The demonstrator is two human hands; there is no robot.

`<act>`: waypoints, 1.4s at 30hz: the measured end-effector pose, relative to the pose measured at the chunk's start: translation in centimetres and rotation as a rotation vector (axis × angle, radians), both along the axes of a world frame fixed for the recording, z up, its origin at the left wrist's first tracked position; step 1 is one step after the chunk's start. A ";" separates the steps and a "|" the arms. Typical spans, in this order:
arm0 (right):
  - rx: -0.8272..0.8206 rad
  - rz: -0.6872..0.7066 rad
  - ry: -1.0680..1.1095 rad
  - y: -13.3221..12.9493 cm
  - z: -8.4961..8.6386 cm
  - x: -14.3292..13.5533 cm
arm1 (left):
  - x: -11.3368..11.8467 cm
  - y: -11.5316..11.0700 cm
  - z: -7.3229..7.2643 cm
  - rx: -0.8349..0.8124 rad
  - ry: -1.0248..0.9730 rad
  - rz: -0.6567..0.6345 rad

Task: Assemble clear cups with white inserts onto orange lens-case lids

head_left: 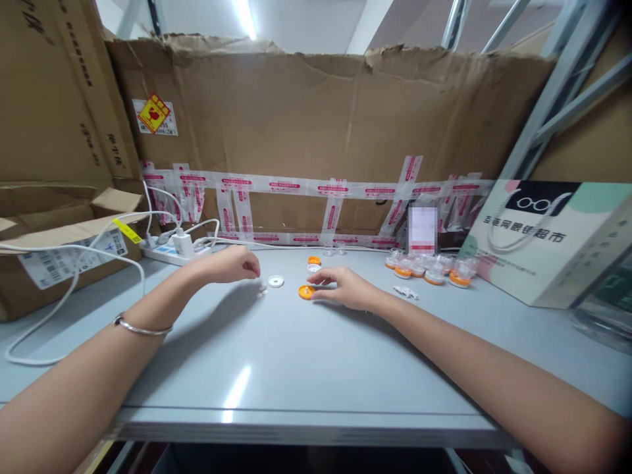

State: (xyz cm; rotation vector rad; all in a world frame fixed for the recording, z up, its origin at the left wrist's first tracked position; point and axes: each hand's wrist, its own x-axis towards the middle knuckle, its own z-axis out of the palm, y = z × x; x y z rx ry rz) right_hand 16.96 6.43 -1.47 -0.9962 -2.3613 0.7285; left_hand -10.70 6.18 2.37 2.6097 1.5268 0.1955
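Observation:
My right hand (pixel 345 288) has its thumb and forefinger at the edge of an orange round cap (pixel 303 295), which lies on the table with a small pale piece at its centre. Just behind sit a white round cap (pixel 313 268) and a second orange cap (pixel 314 261). My left hand (pixel 236 263) hovers to the left with its fingers curled together; whatever they hold, if anything, is hidden. Below its fingertips are small whitish pieces (pixel 263 289). Between the two hands, a white ring-like disc (pixel 276 281) lies flat.
Several clear containers with orange bases (pixel 433 276) stand at the right, near small white parts (pixel 405 292). Behind them is a pale card (pixel 423 227). A paper bag (pixel 538 243) stands far right. A power strip (pixel 168 253), white cables and an open carton (pixel 59 263) occupy the left.

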 end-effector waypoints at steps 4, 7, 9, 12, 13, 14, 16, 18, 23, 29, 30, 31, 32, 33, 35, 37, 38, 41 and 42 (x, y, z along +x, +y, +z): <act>-0.055 0.050 0.011 -0.2 -0.3 -0.3 | -0.1 0.2 -0.7 -0.078 0.007 -0.035; -0.052 0.064 0.015 -0.3 -0.5 -0.4 | 0.6 -0.1 -0.9 -0.090 -0.009 -0.066; -0.059 0.072 0.015 -0.5 -0.4 -0.5 | 1.0 -0.3 -0.8 -0.117 -0.010 -0.054; -0.076 0.082 0.003 -0.8 -0.2 -0.6 | 1.3 -0.4 -0.8 -0.140 -0.016 -0.027; -0.080 0.084 -0.004 -0.9 -0.1 -0.7 | 1.4 -0.4 -0.9 -0.136 -0.020 -0.021; -0.084 0.087 -0.011 -1.0 0.0 -0.8 | 1.4 -0.4 -1.0 -0.132 -0.025 -0.019; -0.093 0.095 -0.017 -1.2 0.2 -0.8 | 1.5 -0.3 -1.1 -0.128 -0.041 -0.021; -0.098 0.107 -0.013 -1.2 0.3 -0.8 | 1.5 -0.1 -1.3 -0.131 -0.061 -0.022; -0.101 0.109 -0.010 -1.3 0.2 -0.8 | 1.7 -0.1 -1.3 -0.108 -0.039 -0.006; -0.097 0.110 -0.007 -1.3 0.1 -0.8 | 2.3 -0.5 -1.2 0.009 0.073 -0.012; -0.095 0.109 -0.009 -1.3 0.1 -0.8 | 2.4 -0.6 -1.2 0.030 0.091 -0.007; -0.093 0.109 -0.011 -1.3 0.1 -0.8 | 2.6 -0.7 -1.1 0.050 0.102 -0.003; -0.092 0.107 -0.011 -1.3 0.1 -0.8 | 2.8 -0.8 -1.1 0.067 0.099 -0.003; -0.094 0.107 -0.011 -1.3 0.1 -0.8 | 3.1 -1.0 -1.0 0.079 0.081 -0.012; -0.106 0.117 -0.004 -1.2 0.1 -0.7 | 3.6 -1.5 -0.9 0.091 -0.006 -0.065; -0.130 0.135 0.010 -1.2 0.0 -0.7 | 4.3 -1.9 -1.0 0.083 -0.112 -0.145; -0.142 0.142 0.018 -1.1 -0.1 -0.7 | 4.6 -2.1 -1.1 0.079 -0.151 -0.185; -0.175 0.154 0.041 -1.0 -0.2 -0.7 | 5.3 -2.4 -1.8 0.088 -0.214 -0.284; -0.185 0.160 0.049 -0.9 -0.2 -0.8 | 5.5 -2.4 -2.0 0.099 -0.228 -0.314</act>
